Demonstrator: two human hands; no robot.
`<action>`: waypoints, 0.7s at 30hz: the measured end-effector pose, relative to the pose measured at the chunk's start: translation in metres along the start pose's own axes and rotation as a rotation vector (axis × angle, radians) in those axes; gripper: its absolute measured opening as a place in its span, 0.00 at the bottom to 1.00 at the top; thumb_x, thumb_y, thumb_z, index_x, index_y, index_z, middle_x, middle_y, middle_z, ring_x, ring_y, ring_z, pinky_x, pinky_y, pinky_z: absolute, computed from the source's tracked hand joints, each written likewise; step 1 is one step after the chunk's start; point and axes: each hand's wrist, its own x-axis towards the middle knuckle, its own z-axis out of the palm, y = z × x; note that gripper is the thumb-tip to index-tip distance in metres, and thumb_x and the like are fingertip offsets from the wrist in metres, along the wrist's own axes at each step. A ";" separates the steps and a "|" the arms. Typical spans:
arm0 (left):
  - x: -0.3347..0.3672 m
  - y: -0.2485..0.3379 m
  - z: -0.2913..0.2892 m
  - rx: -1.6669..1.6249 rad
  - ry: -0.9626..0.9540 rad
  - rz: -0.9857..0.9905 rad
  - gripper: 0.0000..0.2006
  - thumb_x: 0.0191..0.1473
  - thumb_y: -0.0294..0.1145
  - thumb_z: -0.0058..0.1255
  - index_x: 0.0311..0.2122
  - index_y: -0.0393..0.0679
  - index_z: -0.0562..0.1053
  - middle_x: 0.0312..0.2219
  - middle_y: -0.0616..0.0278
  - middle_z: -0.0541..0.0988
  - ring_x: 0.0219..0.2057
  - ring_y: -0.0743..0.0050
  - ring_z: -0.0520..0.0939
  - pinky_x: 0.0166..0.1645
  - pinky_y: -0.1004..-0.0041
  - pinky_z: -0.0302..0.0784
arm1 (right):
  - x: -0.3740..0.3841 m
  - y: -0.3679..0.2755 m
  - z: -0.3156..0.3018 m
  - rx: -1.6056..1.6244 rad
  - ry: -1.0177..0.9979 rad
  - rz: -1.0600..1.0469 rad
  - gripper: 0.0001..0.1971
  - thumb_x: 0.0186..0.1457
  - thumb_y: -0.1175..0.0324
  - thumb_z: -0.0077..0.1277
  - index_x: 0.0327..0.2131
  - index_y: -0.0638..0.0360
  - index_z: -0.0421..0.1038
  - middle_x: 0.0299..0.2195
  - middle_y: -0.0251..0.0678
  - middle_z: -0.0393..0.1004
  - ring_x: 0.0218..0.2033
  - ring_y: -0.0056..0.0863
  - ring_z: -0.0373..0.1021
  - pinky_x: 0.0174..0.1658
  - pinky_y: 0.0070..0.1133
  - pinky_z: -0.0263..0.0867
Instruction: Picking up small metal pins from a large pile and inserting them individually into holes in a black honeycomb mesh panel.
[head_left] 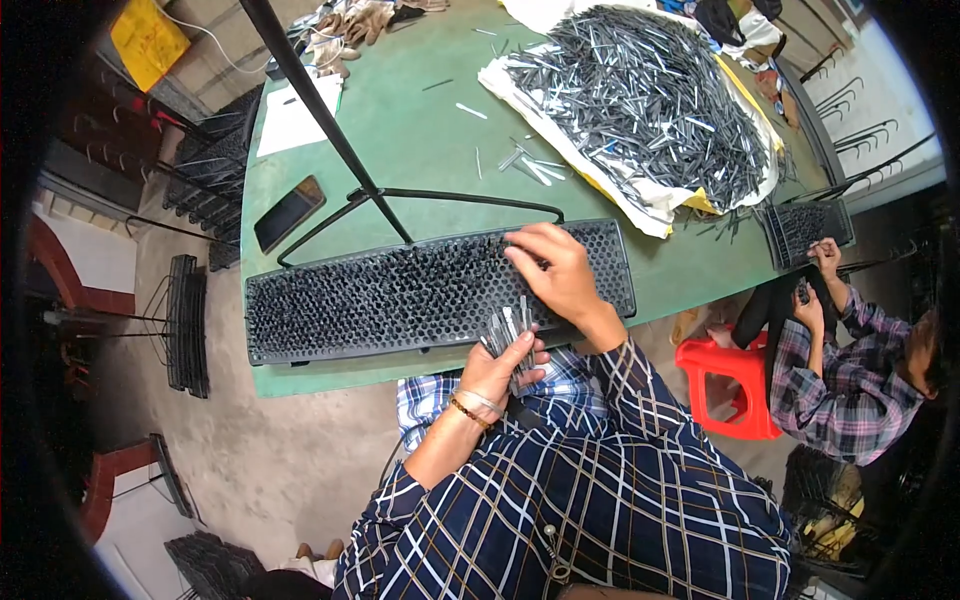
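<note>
Strips (507, 328), slender, grey and dark: one loose bundle, gripped in the closed fingers of the left hand (490, 372), at the near edge of a long black perforated tray (605, 262). Right hand (560, 275): above the tray's right part, fingers bent, thumb near the fingertips; whether they pinch anything, cannot tell. Tray: on the green tabletop (400, 130), left and middle crowded with dark upright pieces, right end showing open holes. Phone (290, 213): dark, flat, behind the tray. Heap of similar strips (650, 100): farther back, on a white-and-yellow sack (570, 150).
</note>
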 end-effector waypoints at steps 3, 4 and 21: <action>0.000 0.001 0.000 0.004 0.019 0.034 0.13 0.53 0.33 0.51 0.43 0.40 0.69 0.30 0.63 0.76 0.31 0.74 0.79 0.29 0.78 0.79 | -0.010 0.000 -0.015 0.293 -0.196 0.334 0.09 0.49 0.68 0.55 0.33 0.63 0.75 0.26 0.34 0.75 0.25 0.18 0.69 0.29 0.17 0.64; -0.001 0.002 0.002 0.023 0.031 0.057 0.13 0.54 0.33 0.51 0.43 0.40 0.69 0.30 0.63 0.76 0.30 0.74 0.79 0.29 0.78 0.79 | -0.013 -0.001 -0.021 0.404 -0.348 0.450 0.11 0.49 0.67 0.56 0.33 0.64 0.75 0.25 0.35 0.76 0.24 0.16 0.69 0.26 0.15 0.64; 0.004 -0.001 0.013 0.048 0.075 0.137 0.10 0.56 0.33 0.47 0.41 0.40 0.72 0.33 0.59 0.78 0.32 0.72 0.80 0.31 0.76 0.79 | -0.041 0.002 -0.026 0.725 -0.371 0.645 0.10 0.50 0.70 0.56 0.34 0.68 0.74 0.28 0.32 0.76 0.28 0.14 0.70 0.31 0.13 0.66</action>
